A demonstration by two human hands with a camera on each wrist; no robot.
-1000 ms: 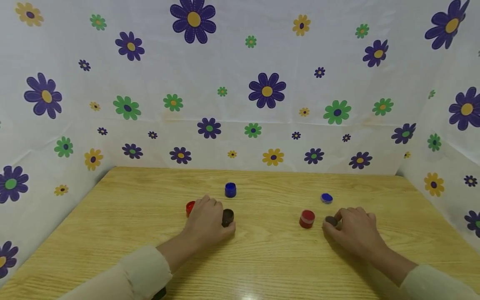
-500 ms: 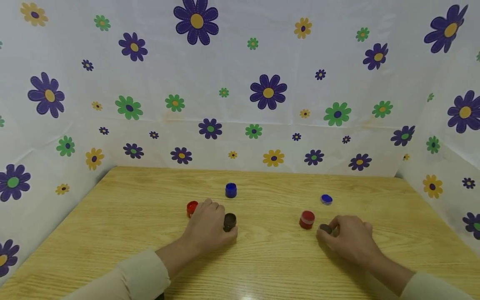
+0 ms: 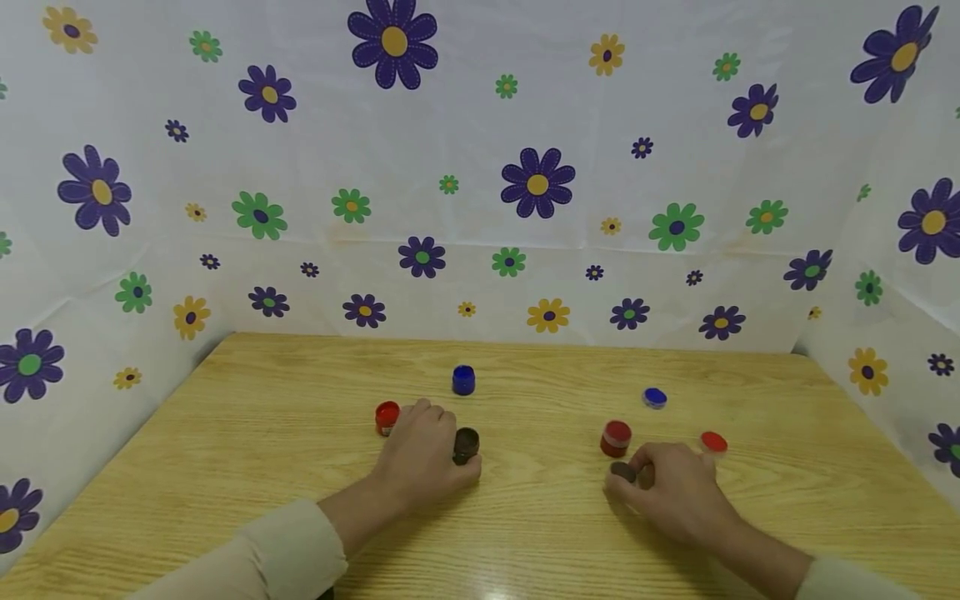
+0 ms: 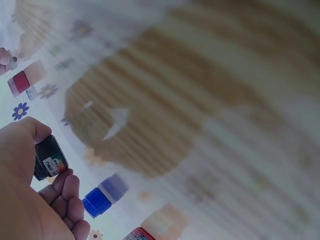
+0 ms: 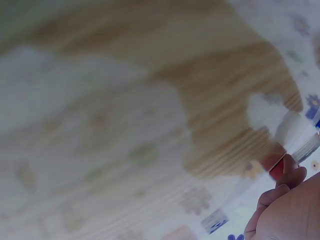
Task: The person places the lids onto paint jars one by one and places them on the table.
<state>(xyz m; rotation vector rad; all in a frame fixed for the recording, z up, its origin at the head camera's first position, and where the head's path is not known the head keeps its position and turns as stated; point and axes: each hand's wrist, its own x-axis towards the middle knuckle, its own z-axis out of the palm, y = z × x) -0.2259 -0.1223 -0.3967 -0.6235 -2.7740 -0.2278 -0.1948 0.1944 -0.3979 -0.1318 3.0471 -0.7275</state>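
My left hand (image 3: 420,454) grips a small black paint jar (image 3: 467,444) that has its top off, and its label shows in the left wrist view. Between thumb and fingers of my right hand (image 3: 678,492) is a dark round lid (image 3: 622,473), low over the table. Just beyond that lid stands a red paint jar (image 3: 616,438) with a cap on it. An uncapped red jar (image 3: 386,417) is partly hidden behind my left hand. Farther back stands an uncapped blue jar (image 3: 463,381).
On the wooden table (image 3: 540,533), a blue lid (image 3: 655,398) lies at the right, and a red lid (image 3: 714,442) lies behind my right hand. A flowered cloth (image 3: 465,125) closes off the back and both sides. Something dark (image 3: 326,593) peeks out by my left sleeve.
My right hand has moved left and nearer to me with the dark lid, uncovering the red lid. My left hand, with the black jar, has shifted slightly right and nearer.
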